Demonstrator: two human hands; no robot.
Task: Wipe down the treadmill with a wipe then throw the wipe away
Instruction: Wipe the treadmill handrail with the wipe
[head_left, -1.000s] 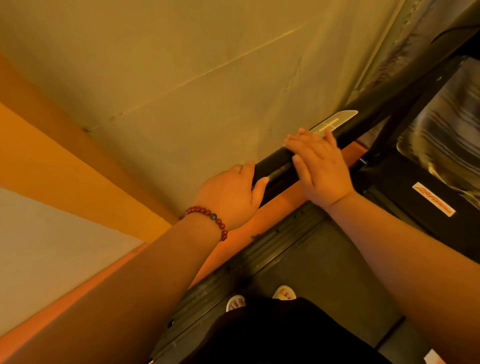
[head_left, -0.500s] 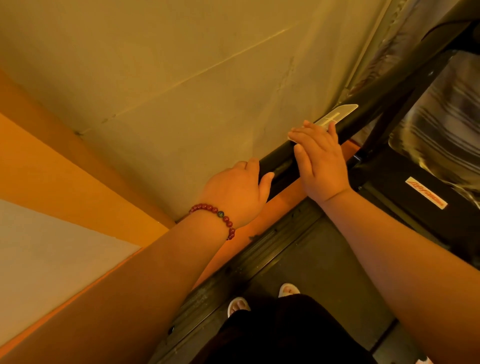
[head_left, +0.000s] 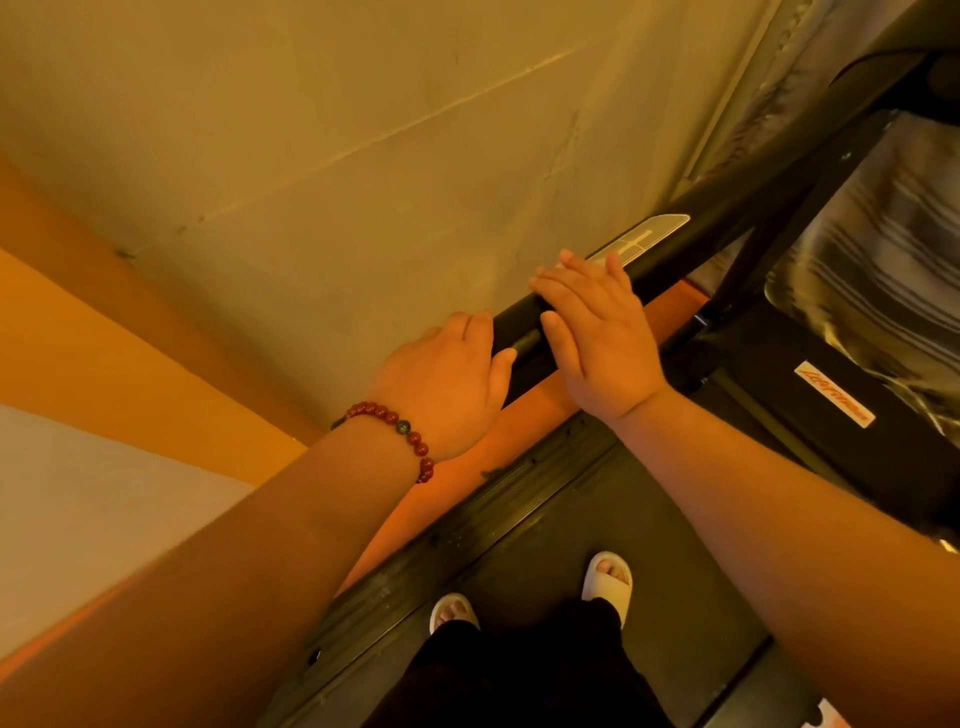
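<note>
I stand on the treadmill, on its black belt (head_left: 524, 561). Its black left handrail (head_left: 701, 234) runs up to the right along the wall and carries a silver panel (head_left: 644, 239). My left hand (head_left: 447, 384), with a red bead bracelet on the wrist, grips the near end of the rail, fingers over the top and thumb on the near side. My right hand (head_left: 597, 332) lies flat across the rail just beyond it, fingers straight, fingertips at the silver panel. No wipe shows; anything under the right palm is hidden.
A beige wall (head_left: 363, 156) stands close behind the rail, with an orange floor strip (head_left: 561, 395) below it. The ribbed side rail (head_left: 467, 535) borders the belt. The console base with a logo sticker (head_left: 834, 395) and a shiny striped cover (head_left: 883, 270) are at right.
My right hand has slid a little down the rail toward my left hand. The left hand keeps its grip on the rail's end. The view has tilted slightly.
</note>
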